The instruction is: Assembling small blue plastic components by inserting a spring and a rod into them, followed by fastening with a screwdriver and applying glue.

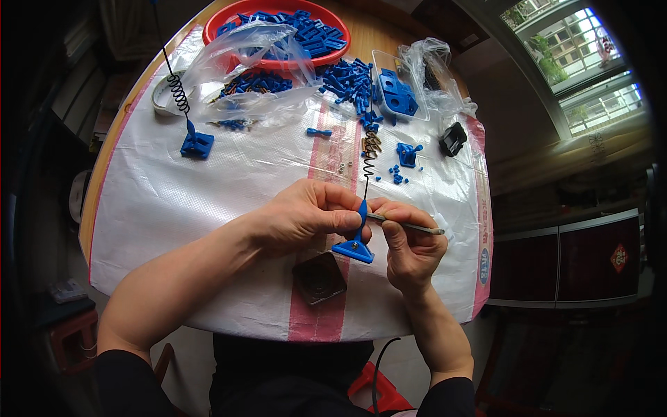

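At the upper left of the frame a finished piece (pixel 196 144), a blue plastic base with a black coiled spring and thin rod rising from it, stands on the white woven sheet (pixel 174 201) that covers the round tabletop (pixel 104 149), set well apart from the hands, probably so it stays out of the way. Just right of it, along the top, a red bowl (pixel 229 17) of blue parts and a crumpled clear bag (pixel 243 55) lie within easy reach. In the middle of the frame the left hand (pixel 306 215) has its fingers (pixel 345 221) pinched shut around the neck of a second blue base (pixel 353 247), holding it up off the sheet with its spring (pixel 369 163) pointing away, which seems to steady it for the tool. A dark square pad (pixel 319 277) lies just below it. The right hand (pixel 410 247) grips a thin metal tool (pixel 406 224) between thumb and forefinger, its tip meeting the blue neck. Further right, toward the upper part, sit loose blue pegs (pixel 347 80), a clear tray (pixel 397 94) of blue blocks and a small black part (pixel 453 138).
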